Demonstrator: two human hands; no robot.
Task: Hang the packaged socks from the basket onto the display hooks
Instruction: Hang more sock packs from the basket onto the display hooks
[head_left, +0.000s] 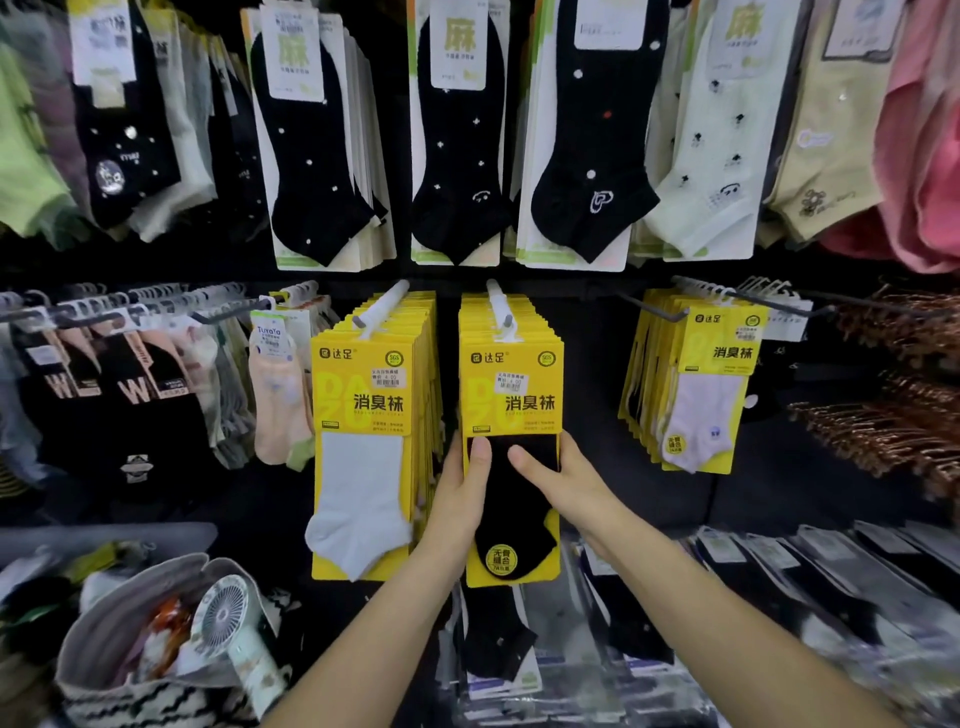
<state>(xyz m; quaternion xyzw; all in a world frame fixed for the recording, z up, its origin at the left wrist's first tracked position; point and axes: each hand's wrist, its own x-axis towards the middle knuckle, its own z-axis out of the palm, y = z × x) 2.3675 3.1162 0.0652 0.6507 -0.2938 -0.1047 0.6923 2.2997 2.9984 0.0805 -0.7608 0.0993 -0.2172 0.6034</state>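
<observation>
Black sock pack (511, 441) on hook (500, 306), gripped by left hand (462, 488), right hand (563, 480); dark sock-wall display.

Yellow-carded black sock pack (511, 441) hangs upright on white hook (500, 306), fronting its stack.

A shop: price-tagged packaged socks (511, 415) hang in rows on display hooks (500, 306).

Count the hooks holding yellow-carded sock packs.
3: white-sock stack left of the hands, black-sock stack gripped by both hands, and right stack. More may be hidden.
</observation>
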